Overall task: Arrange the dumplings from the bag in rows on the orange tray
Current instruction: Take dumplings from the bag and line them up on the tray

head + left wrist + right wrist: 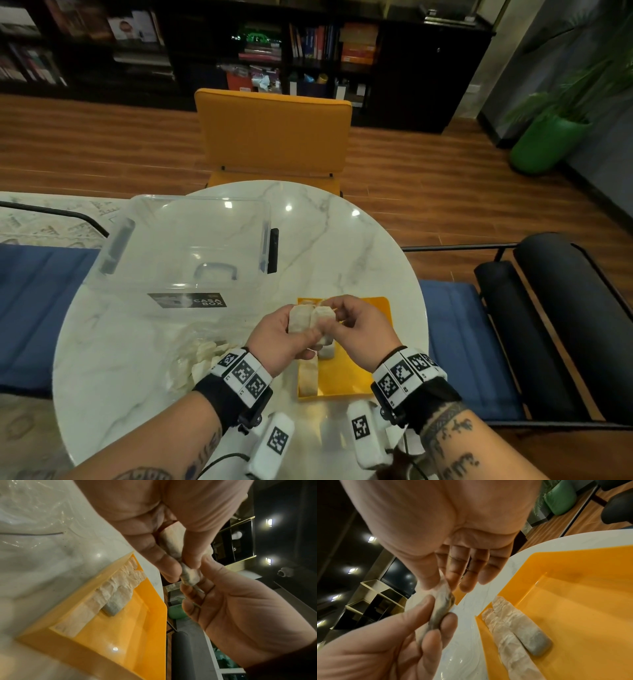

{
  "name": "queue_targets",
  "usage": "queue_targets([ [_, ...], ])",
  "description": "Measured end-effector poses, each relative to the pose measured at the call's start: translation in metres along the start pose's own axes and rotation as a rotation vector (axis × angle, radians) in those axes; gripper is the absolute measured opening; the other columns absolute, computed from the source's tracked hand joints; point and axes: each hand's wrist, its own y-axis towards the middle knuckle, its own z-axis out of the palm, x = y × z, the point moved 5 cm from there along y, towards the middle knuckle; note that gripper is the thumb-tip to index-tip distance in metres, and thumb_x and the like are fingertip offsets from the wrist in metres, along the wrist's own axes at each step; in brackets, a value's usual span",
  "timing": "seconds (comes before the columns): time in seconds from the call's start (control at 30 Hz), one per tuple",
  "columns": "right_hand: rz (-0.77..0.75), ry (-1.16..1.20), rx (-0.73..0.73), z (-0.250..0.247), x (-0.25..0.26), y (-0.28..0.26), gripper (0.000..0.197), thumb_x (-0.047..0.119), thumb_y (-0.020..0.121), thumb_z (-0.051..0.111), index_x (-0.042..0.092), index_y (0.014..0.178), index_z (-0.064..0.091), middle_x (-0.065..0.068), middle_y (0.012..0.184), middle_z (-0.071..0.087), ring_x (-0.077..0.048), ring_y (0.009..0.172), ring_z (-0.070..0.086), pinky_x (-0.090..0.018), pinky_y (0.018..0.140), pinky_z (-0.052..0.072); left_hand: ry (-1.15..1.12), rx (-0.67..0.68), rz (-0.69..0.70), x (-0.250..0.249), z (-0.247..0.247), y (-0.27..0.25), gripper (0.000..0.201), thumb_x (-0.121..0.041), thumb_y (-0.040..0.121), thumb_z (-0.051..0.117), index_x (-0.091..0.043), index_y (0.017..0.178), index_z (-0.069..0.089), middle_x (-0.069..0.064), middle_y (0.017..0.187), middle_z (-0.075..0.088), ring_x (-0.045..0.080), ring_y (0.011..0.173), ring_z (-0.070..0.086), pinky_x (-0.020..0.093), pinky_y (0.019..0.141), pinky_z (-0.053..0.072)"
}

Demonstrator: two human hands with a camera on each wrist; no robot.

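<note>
Head view: both hands' fingers [310, 337] pinch two stuck dumplings [310, 323] above the orange tray [378, 310].

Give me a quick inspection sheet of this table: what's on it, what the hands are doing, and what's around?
Surface: round white marble table.
Job's things: orange tray with a row of dumplings along one wall and one more beside it; plastic bag of dumplings left of the tray.
Clutter: clear storage box at the back left.
Hands: left hand and right hand together hold two stuck dumplings above the tray.
Cables: thin black cable by the left forearm.
Surroundings: orange chair, bookshelves, green plant pot.
</note>
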Motion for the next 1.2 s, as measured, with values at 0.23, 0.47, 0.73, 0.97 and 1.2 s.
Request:
queue_targets([
  [0.23,0.061,-0.178,-0.005,-0.01,-0.023,0.016,0.009,0.024,0.088,0.069,0.022,0.082,0.062,0.003,0.074,0.062,-0.014,0.071,0.058,-0.037,0.073,0.053,0.119,-0.133,-0.124,0.026,-0.023,0.015,0.007,-0.008,0.092,0.062,-0.007,0.099,0.064,0.012,0.075,0.066,0.025,0.066,0.063,0.041,0.065,0.057],
  [0.47,0.264,-0.549,0.217,0.005,-0.07,0.016,0.012,0.022,0.088,0.062,0.028,0.081,0.055,0.008,0.074,0.058,-0.011,0.067,0.056,-0.022,0.055,0.043,0.589,-0.201,-0.233,0.05,-0.035,0.019,0.027,-0.042,0.087,0.063,-0.022,0.103,0.055,0.006,0.083,0.068,0.025,0.075,0.068,0.034,0.063,0.058],
  [0.73,0.395,-0.597,0.208,0.017,-0.084,0.032,0.01,0.029,0.086,0.069,0.03,0.08,0.06,0.005,0.083,0.065,-0.014,0.078,0.061,-0.023,0.062,0.045,0.882,-0.136,-0.171,0.055,-0.03,0.028,0.025,-0.046,0.083,0.064,-0.026,0.096,0.06,-0.004,0.094,0.066,0.02,0.091,0.061,0.028,0.073,0.043],
  [0.97,0.457,-0.578,0.138,0.021,-0.084,0.045,0.016,0.025,0.078,0.077,0.027,0.075,0.062,0.007,0.082,0.065,-0.009,0.072,0.059,-0.022,0.058,0.046,0.888,-0.147,-0.174,0.058,-0.032,0.03,0.026,-0.048,0.081,0.066,-0.028,0.095,0.06,-0.005,0.095,0.066,0.018,0.091,0.061,0.029,0.075,0.045],
  [1.2,0.502,-0.593,0.124,0.023,-0.09,0.048,0.017,0.024,0.074,0.078,0.025,0.077,0.061,0.005,0.084,0.065,-0.013,0.076,0.062,-0.025,0.062,0.051,0.888,-0.162,-0.193,0.063,-0.036,0.032,0.041,-0.054,0.077,0.067,-0.027,0.107,0.062,-0.003,0.101,0.067,0.017,0.091,0.06,0.027,0.072,0.043],
])
